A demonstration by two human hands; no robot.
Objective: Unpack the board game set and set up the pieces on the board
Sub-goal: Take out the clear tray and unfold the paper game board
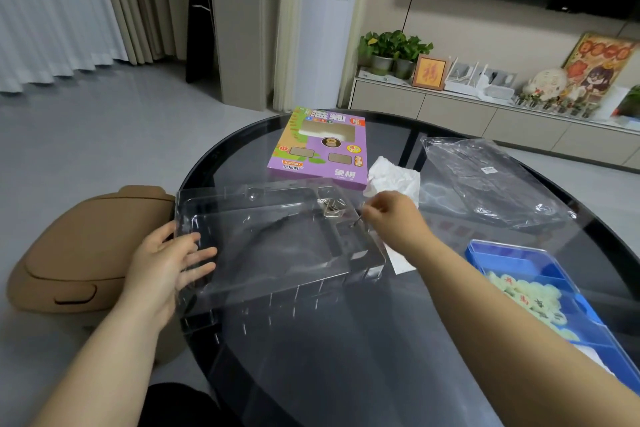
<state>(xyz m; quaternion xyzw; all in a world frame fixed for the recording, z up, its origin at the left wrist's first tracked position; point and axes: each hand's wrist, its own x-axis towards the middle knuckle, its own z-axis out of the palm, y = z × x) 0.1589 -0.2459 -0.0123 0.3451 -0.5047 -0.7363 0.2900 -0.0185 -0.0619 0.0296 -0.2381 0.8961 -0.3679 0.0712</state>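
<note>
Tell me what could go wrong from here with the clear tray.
1. The clear tray seems to overhang the table edge, steadied only by the left hand; it could tip and spill the metal clips in its compartment.
2. The right hand pinches a thin metal piece that could drop and vanish on the dark glass.
3. The blue box of game pieces lies beside the right forearm; a sweep could knock it.

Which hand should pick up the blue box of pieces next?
Probably the right hand: the blue box lies on its side, while the left hand supports the clear tray opposite.
</note>
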